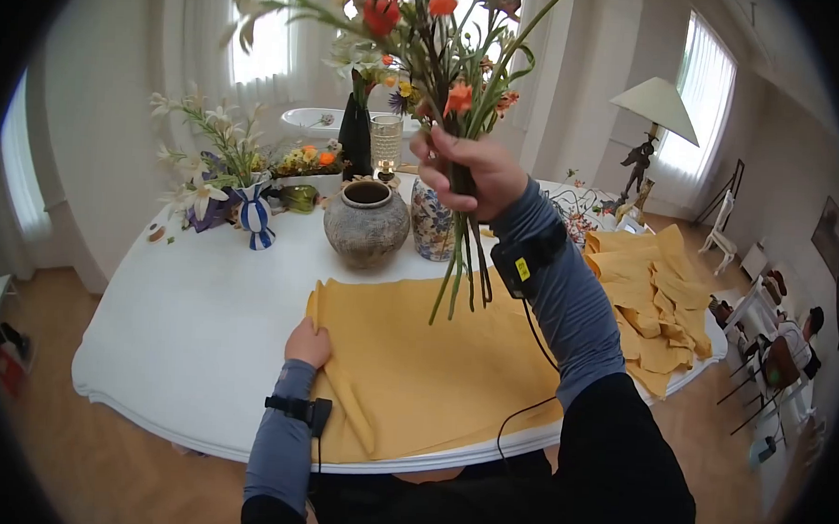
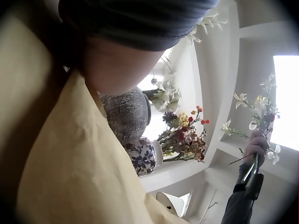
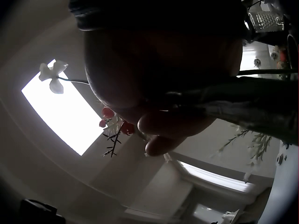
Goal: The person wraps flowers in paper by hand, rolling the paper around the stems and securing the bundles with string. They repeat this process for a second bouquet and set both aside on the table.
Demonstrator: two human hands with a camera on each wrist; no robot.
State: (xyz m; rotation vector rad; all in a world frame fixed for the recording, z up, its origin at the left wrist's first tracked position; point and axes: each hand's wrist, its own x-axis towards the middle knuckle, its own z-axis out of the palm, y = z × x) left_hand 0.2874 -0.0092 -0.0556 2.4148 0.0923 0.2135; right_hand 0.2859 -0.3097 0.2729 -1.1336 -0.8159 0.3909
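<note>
A bunch of flowers (image 1: 459, 97) with orange and red blooms is held upright above the table by my right hand (image 1: 475, 175), fingers curled round the stems; the stem ends (image 1: 461, 273) hang below. My left hand (image 1: 308, 343) pinches the left edge of a yellow-tan paper sheet (image 1: 434, 356), whose edge is rolled or folded there. In the left wrist view the paper (image 2: 84, 158) rises close to the camera, and the right hand (image 2: 257, 145) shows beyond. Stems (image 3: 247, 102) cross the palm of the right hand (image 3: 159, 79) in the right wrist view.
Behind the paper stand a grey clay pot (image 1: 367, 227), a floral-patterned vase (image 1: 431, 220) and a dark green bottle (image 1: 356, 133). A blue-striped vase (image 1: 255, 219) with white lilies is at the left. Crumpled yellow paper (image 1: 657, 300) and a lamp (image 1: 658, 109) are at the right.
</note>
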